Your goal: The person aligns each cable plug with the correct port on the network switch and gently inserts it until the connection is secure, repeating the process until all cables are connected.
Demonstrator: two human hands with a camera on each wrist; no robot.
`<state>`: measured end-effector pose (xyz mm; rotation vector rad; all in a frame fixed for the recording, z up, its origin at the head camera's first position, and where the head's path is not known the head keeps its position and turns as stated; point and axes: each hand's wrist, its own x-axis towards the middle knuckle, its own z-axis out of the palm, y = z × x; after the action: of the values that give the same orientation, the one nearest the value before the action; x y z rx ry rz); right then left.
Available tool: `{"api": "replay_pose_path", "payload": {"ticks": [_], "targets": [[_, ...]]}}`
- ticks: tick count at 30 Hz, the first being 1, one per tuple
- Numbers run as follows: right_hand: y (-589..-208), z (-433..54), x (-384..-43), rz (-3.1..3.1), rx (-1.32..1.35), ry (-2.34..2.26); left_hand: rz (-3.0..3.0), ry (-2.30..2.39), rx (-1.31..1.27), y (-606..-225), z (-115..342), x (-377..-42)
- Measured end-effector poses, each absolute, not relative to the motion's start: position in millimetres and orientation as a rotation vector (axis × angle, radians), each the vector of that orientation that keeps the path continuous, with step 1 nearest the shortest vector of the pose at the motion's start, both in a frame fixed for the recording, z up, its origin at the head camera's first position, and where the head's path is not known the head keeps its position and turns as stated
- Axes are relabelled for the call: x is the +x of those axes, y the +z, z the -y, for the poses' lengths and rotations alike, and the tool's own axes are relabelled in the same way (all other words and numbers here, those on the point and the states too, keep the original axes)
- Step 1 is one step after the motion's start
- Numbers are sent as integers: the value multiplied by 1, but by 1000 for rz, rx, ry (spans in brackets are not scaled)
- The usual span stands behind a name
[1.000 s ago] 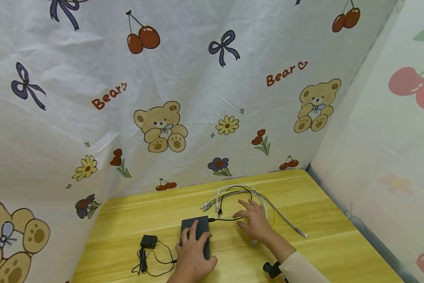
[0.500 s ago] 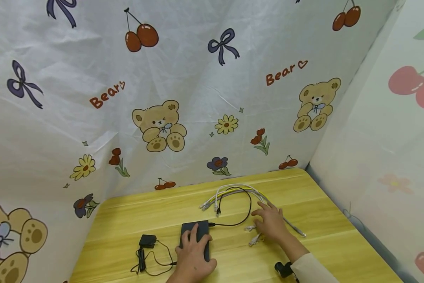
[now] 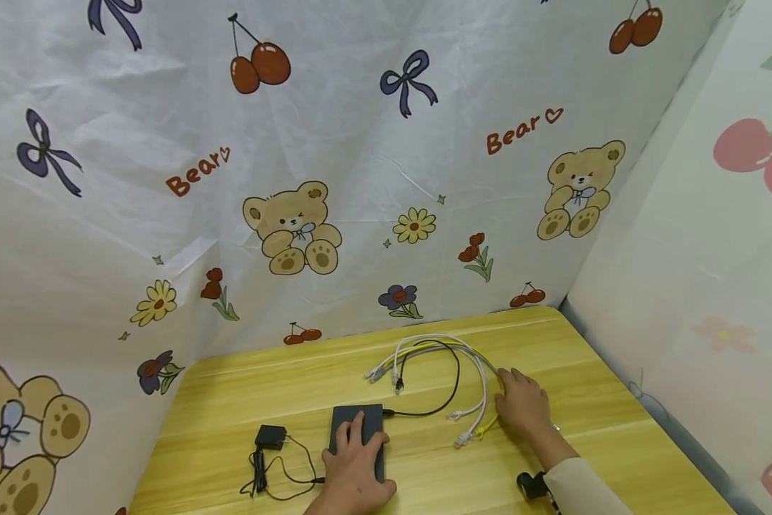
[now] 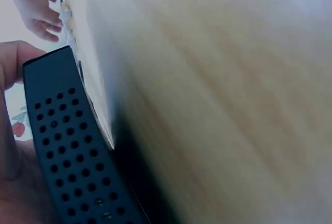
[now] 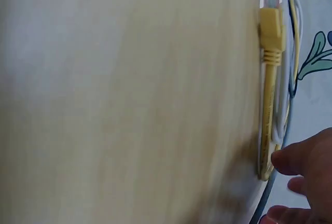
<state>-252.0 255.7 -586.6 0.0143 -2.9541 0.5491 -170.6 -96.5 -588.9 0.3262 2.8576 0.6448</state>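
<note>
In the head view my left hand (image 3: 356, 468) lies over a dark network switch (image 3: 340, 422) on the table, fingers spread across its top and down its edges. The left wrist view shows the switch's perforated side (image 4: 72, 146) next to the hand. A black cable (image 3: 424, 413) is plugged into its far right corner. My right hand (image 3: 524, 404) is over the right part of a loop of network cables. One fingertip is beside or touching the bend of the yellow cable (image 5: 268, 94); I cannot tell which. White cable plugs (image 3: 463, 438) lie left of this hand.
A black power adapter (image 3: 271, 437) with a bundled cord (image 3: 259, 468) lies left of the switch. The cable loop's other plugs (image 3: 375, 373) lie near the table's back. A printed cloth (image 3: 360, 143) hangs behind the wooden table (image 3: 244, 386).
My right hand has moved right, away from the black cable, to the right side of the cable loop. The switch's far edge has shifted slightly toward me, and the left hand has stayed on it.
</note>
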Motion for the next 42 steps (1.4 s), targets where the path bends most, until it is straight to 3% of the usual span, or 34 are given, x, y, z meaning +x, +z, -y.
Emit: {"api": "replay_pose_path", "payload": {"ticks": [26, 42], "targets": [[-585, -261, -254, 2980, -143, 660, -2785, 652, 345, -592, 99, -168], [-546, -228, -256, 2802, -163, 1856, -2911, 652, 509, -571, 89, -159]]}}
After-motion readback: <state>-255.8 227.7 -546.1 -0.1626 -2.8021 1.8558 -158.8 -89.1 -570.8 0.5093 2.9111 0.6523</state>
